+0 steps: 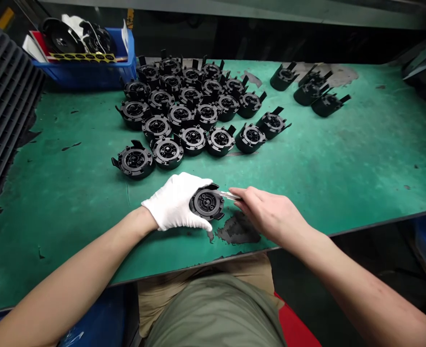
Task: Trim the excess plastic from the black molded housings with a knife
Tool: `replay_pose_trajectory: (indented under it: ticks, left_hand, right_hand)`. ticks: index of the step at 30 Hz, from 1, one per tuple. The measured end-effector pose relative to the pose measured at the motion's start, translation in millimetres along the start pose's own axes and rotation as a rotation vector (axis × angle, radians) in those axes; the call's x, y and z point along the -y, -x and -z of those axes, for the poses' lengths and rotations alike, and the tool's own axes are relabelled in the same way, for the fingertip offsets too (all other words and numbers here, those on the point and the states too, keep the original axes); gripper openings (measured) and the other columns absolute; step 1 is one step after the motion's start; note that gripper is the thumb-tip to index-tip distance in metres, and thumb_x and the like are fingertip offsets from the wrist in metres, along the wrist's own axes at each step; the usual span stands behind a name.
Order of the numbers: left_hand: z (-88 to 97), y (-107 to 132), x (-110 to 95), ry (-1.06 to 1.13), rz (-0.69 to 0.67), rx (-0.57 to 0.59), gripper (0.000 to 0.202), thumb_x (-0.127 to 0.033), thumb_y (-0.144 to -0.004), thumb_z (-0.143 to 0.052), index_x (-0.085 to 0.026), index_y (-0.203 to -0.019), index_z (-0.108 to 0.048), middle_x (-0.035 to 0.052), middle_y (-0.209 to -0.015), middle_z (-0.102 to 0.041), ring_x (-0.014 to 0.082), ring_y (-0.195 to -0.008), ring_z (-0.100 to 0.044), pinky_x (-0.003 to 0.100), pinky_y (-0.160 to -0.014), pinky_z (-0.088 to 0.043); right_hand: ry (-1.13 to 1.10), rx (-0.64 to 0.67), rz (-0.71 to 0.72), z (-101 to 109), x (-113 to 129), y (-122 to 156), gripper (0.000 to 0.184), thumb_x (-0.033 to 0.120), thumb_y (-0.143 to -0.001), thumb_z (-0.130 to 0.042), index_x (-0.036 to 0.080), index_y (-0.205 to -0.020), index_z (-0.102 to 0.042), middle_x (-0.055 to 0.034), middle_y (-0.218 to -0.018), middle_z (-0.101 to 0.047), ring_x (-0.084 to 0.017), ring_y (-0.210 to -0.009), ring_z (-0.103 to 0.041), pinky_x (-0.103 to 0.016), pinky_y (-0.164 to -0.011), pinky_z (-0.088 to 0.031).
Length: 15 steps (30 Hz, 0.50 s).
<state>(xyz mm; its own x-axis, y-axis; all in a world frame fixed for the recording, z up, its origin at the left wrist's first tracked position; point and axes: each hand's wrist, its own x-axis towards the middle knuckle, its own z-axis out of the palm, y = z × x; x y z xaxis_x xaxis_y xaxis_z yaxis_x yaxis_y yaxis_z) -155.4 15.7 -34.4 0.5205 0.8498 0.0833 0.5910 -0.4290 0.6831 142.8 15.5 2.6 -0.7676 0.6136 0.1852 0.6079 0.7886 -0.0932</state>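
Observation:
My left hand [178, 200], in a white glove, is wrapped around a round black plastic part [207, 202] near the front of the table. The part's ringed face points up toward me, and a tab sticks out at its upper edge. Bare and to the right, my right hand [267, 209] pinches a thin metal tool [229, 194], which looks like a blade or tweezers. Its tip meets the upper right rim of the black part. The tool's rear end is hidden inside my fingers.
Several similar black parts [193, 138] stand grouped behind my hands on the green table [343, 164]. A few more black parts [327, 103] stand at the back right. A blue bin [89, 74] with assorted items sits back left, beside a stack of dark ribbed trays [6, 96].

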Motion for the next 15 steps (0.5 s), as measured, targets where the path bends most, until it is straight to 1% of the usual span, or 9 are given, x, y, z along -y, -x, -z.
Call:
replay_pose_trajectory:
  ticks: [2,4,6,8,11,15]
  left_hand:
    - [3.2,-2,-3,0.005,-0.002,0.015,0.1,-0.083,-0.062,-0.095,-0.023,-0.139,-0.071,0.0146,-0.129,-0.08,0.0439,-0.121,-0.075,0.052,-0.106,-0.059]
    - [6.8,-4,-7,0.023,-0.004,0.027,0.086,-0.076,-0.066,-0.096,-0.025,-0.131,-0.074,0.0102,-0.118,-0.082,0.0392,-0.109,-0.079,0.046,-0.096,-0.06]
    - [9.6,-5,-10,0.037,-0.004,0.039,0.072,-0.07,-0.068,-0.096,-0.026,-0.121,-0.076,0.0066,-0.107,-0.082,0.0353,-0.099,-0.079,0.041,-0.087,-0.058]
    - [11.0,-7,-12,0.049,-0.005,0.046,0.064,-0.067,-0.07,-0.096,-0.026,-0.114,-0.075,0.0045,-0.101,-0.081,0.0331,-0.094,-0.079,0.038,-0.082,-0.055]
    - [10.8,-7,-12,0.06,-0.011,0.045,0.062,-0.066,-0.07,-0.097,-0.026,-0.111,-0.074,0.0036,-0.099,-0.081,0.0325,-0.093,-0.079,0.036,-0.079,-0.053]
    - [8.1,-6,-9,0.063,-0.024,0.021,0.068,-0.069,-0.067,-0.099,-0.026,-0.114,-0.076,0.0049,-0.103,-0.081,0.0331,-0.094,-0.079,0.038,-0.08,-0.055]
  right_hand:
    - [0.071,0.028,0.051,1,-7,-9,0.03,0.028,-0.118,-0.049,0.017,-0.14,-0.067,-0.0047,-0.091,-0.074,-0.018,-0.075,-0.068,-0.033,-0.061,-0.043]
    - [0.098,0.057,0.076,2,-12,-15,0.032,0.026,-0.116,-0.051,0.018,-0.143,-0.067,-0.0037,-0.086,-0.07,-0.017,-0.071,-0.063,-0.033,-0.059,-0.037]
    - [0.104,0.081,0.095,3,-15,-18,0.034,0.024,-0.114,-0.053,0.019,-0.145,-0.067,-0.0033,-0.085,-0.068,-0.017,-0.07,-0.06,-0.033,-0.058,-0.035]
    - [0.11,0.1,0.117,4,-17,-19,0.036,0.018,-0.111,-0.053,0.02,-0.145,-0.066,-0.0033,-0.086,-0.068,-0.017,-0.071,-0.059,-0.033,-0.059,-0.035]
    - [0.1,0.12,0.15,4,-20,-20,0.044,0.008,-0.105,-0.051,0.021,-0.146,-0.063,-0.0037,-0.089,-0.069,-0.017,-0.073,-0.06,-0.033,-0.06,-0.035]
    - [0.106,0.131,0.192,7,-24,-23,0.048,0.003,-0.101,-0.05,0.02,-0.145,-0.061,-0.0032,-0.088,-0.067,-0.017,-0.069,-0.057,-0.034,-0.058,-0.03]
